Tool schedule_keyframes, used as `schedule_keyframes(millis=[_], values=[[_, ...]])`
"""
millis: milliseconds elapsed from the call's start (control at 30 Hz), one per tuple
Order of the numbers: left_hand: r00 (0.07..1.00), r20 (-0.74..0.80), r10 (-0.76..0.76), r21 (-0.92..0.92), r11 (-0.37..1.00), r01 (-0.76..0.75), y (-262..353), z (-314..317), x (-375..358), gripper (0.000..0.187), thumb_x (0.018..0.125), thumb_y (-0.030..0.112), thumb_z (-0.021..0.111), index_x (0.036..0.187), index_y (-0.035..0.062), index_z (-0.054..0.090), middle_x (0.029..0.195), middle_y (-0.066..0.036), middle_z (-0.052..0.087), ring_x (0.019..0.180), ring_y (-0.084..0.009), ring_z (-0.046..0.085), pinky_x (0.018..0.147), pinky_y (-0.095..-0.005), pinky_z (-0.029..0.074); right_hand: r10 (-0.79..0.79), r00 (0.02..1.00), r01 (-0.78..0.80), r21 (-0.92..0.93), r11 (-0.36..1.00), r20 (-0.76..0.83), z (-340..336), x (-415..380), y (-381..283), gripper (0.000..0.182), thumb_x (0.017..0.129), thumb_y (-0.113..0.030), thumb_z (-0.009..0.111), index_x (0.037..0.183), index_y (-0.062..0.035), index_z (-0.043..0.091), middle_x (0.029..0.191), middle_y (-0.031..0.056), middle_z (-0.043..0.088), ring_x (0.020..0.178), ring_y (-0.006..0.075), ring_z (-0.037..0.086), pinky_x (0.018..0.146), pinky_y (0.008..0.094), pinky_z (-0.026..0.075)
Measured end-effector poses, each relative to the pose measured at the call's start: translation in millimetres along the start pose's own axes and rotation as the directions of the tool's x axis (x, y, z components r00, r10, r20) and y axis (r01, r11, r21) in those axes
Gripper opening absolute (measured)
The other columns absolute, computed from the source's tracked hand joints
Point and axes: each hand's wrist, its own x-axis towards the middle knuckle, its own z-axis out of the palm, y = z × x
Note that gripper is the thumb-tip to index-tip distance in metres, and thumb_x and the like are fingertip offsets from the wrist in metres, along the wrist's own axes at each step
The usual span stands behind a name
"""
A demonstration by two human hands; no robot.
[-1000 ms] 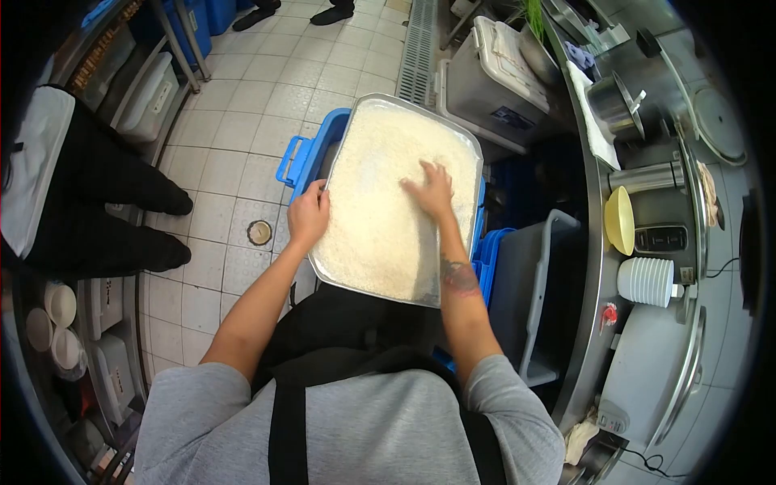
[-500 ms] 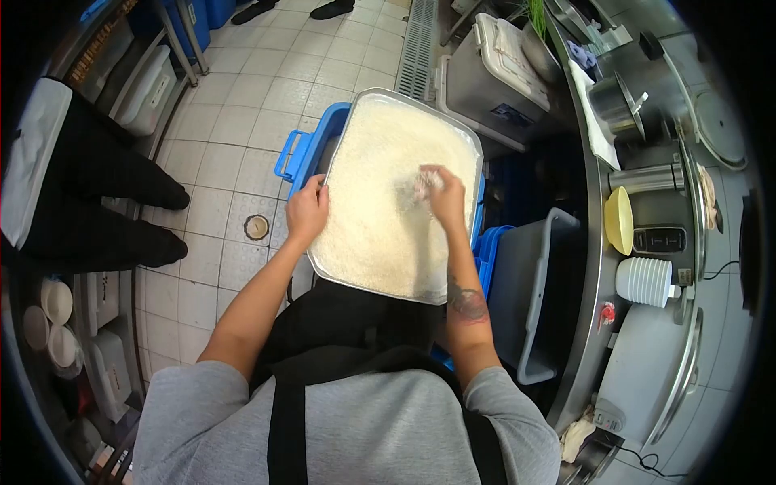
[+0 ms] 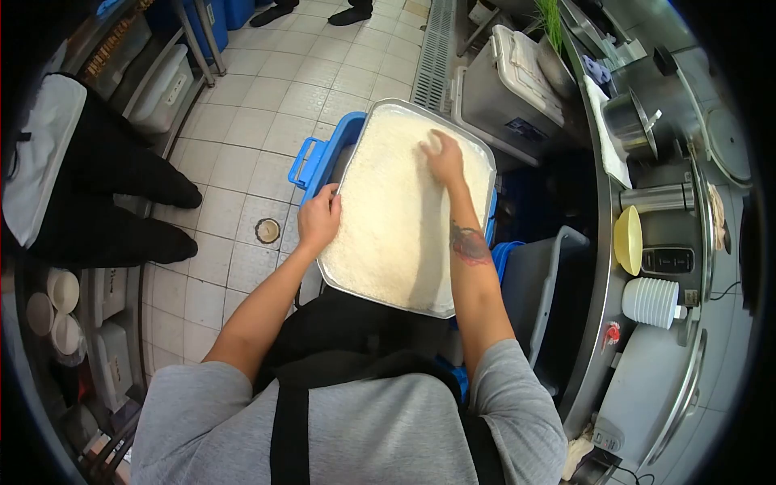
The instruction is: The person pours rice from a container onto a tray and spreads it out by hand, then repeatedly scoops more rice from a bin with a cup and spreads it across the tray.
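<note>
Metal tray (image 3: 380,299) mid-frame, over blue tub (image 3: 349,119) | left hand (image 3: 319,220) clasps left rim; right hand (image 3: 444,160), fingers spread and curved, above pale grains (image 3: 376,222) | likely stiff, weighty; loose grains may spill; grip opposite rims, level

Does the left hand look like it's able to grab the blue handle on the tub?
Probably yes. The blue handle sticks out close to the left hand, with nothing seen blocking it. But that hand is on the tray, so it would likely need to let go first.
</note>
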Motion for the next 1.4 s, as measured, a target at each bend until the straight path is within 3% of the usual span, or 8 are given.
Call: schedule_keyframes(millis=[167, 333, 633, 733, 900, 967, 1100, 1400], values=[[1.000, -0.019, 0.014, -0.004, 1.000, -0.014, -0.1, 1.7, -1.0, 0.022, 0.087, 0.018, 0.056, 0.106, 0.0074, 0.062, 0.080, -0.015, 0.067, 0.073, -0.0350, 0.064, 0.064, -0.0447, 0.048, -0.001, 1.000, -0.001, -0.199, 0.980, -0.011, 11.0, -63.2, -57.7, 0.046, 0.075, -0.035, 0.072, 0.115, -0.0152, 0.062, 0.124, 0.0171, 0.053, 0.121, 0.0364, 0.042, 0.101, 0.0485, 0.034], [1.000, -0.008, 0.016, -0.013, 1.000, -0.016, -2.1, 2.2, -1.6, 0.022, 0.087, 0.018, 0.057, 0.105, 0.0076, 0.063, 0.080, -0.015, 0.067, 0.073, -0.0345, 0.064, 0.063, -0.0442, 0.048, -0.067, 0.971, 0.061, 0.031, 0.998, 0.231, 0.5, -112.8, -63.2, 0.036, 0.073, 0.002, 0.060, 0.107, -0.0102, 0.064, 0.108, 0.0172, 0.061, 0.106, 0.0340, 0.056, 0.092, 0.0345, 0.044], [1.000, -0.010, 0.003, -0.009, 1.000, -0.003, 0.1, 1.0, -0.9, 0.023, 0.088, 0.020, 0.056, 0.106, 0.0075, 0.063, 0.080, -0.014, 0.067, 0.073, -0.0340, 0.064, 0.064, -0.0436, 0.048, 0.165, 0.974, -0.228, 0.651, 0.724, 0.159, -64.2, -50.9, -23.8, 0.035, 0.075, 0.011, 0.052, 0.104, -0.0039, 0.065, 0.099, 0.0118, 0.068, 0.087, 0.0194, 0.067, 0.077, 0.0325, 0.051], [1.000, -0.024, 0.003, 0.017, 1.000, -0.003, 0.0, 2.2, 0.1, 0.023, 0.088, 0.019, 0.056, 0.106, 0.0074, 0.063, 0.080, -0.014, 0.067, 0.073, -0.0340, 0.064, 0.064, -0.0435, 0.048, -0.129, 0.980, 0.042, 0.471, 0.881, 0.154, -91.7, -31.7, -19.6, 0.031, 0.079, 0.005, 0.055, 0.107, -0.0040, 0.065, 0.104, 0.0081, 0.067, 0.094, 0.0190, 0.065, 0.080, 0.0306, 0.050], [1.000, -0.005, -0.008, 0.006, 1.000, 0.008, 2.3, -0.9, 0.2, 0.023, 0.088, 0.019, 0.056, 0.106, 0.0075, 0.063, 0.079, -0.014, 0.067, 0.073, -0.0338, 0.064, 0.064, -0.0437, 0.048, 0.042, 0.972, -0.141, 0.429, 0.892, 0.233, -86.3, -11.9, 25.0, 0.030, 0.082, -0.013, 0.064, 0.111, -0.0049, 0.064, 0.110, 0.0123, 0.064, 0.105, 0.0248, 0.061, 0.088, 0.0320, 0.047], [1.000, -0.007, -0.009, 0.000, 1.000, 0.009, 2.2, -0.4, 0.6, 0.023, 0.088, 0.019, 0.056, 0.106, 0.0076, 0.063, 0.079, -0.013, 0.067, 0.072, -0.0338, 0.064, 0.064, -0.0437, 0.048, -0.036, 0.998, 0.036, -0.005, 0.999, 0.043, -68.6, -11.2, 54.6, 0.038, 0.080, -0.024, 0.069, 0.113, -0.0065, 0.063, 0.114, 0.0161, 0.062, 0.106, 0.0317, 0.059, 0.092, 0.0369, 0.045], [1.000, -0.008, -0.002, -0.002, 1.000, 0.002, -1.9, 1.9, 1.0, 0.022, 0.088, 0.019, 0.057, 0.106, 0.0076, 0.063, 0.079, -0.013, 0.067, 0.072, -0.0336, 0.063, 0.064, -0.0435, 0.048, -0.038, 0.983, 0.011, -0.153, 0.988, -0.178, -26.2, -53.6, 61.2, 0.047, 0.075, -0.035, 0.074, 0.111, -0.0075, 0.064, 0.124, 0.0181, 0.056, 0.117, 0.0359, 0.050, 0.100, 0.0417, 0.038], [1.000, -0.002, -0.013, -0.011, 1.000, 0.013, -2.7, 2.0, -0.1, 0.023, 0.087, 0.019, 0.057, 0.107, 0.0080, 0.063, 0.079, -0.012, 0.068, 0.072, -0.0336, 0.064, 0.064, -0.0430, 0.048, -0.012, 0.979, -0.048, 0.282, 0.958, 0.206, -32.5, -111.7, -13.9, 0.032, 0.064, 0.005, 0.067, 0.095, -0.0029, 0.067, 0.091, 0.0192, 0.067, 0.086, 0.0302, 0.066, 0.076, 0.0327, 0.050]])
